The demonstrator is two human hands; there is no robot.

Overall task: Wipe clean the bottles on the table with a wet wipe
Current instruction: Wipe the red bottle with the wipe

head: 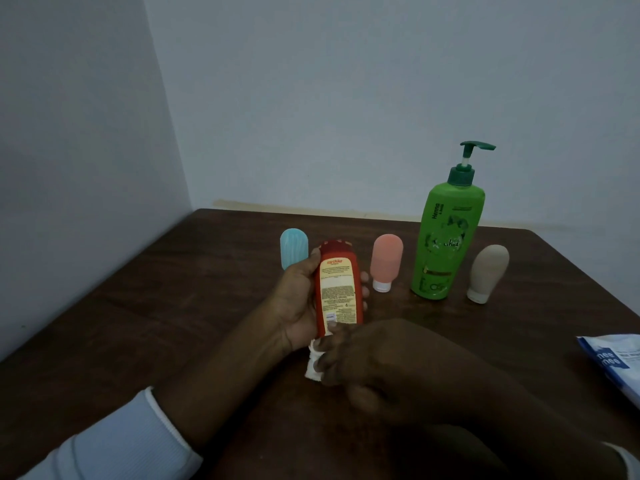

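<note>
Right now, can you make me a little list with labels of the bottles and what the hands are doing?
Left hand: grips the red bottle
Right hand: holds a white wipe against the red bottle's lower end
Standing in a row behind: blue bottle, pink bottle, green pump bottle, beige bottle
Wipes pack: at the right edge of the table

Left hand (pixel 298 303) grips red bottle (pixel 337 289), label facing camera, lifted off dark wood table (pixel 173 306). Right hand (pixel 367 358) pinches white wet wipe (pixel 313 363) against the bottle's near end. Behind, upright: blue tube (pixel 293 247), pink tube (pixel 385 261), green pump bottle (pixel 446 237), beige tube (pixel 487 271). Wipes pack (pixel 613 365) at right edge.
</note>
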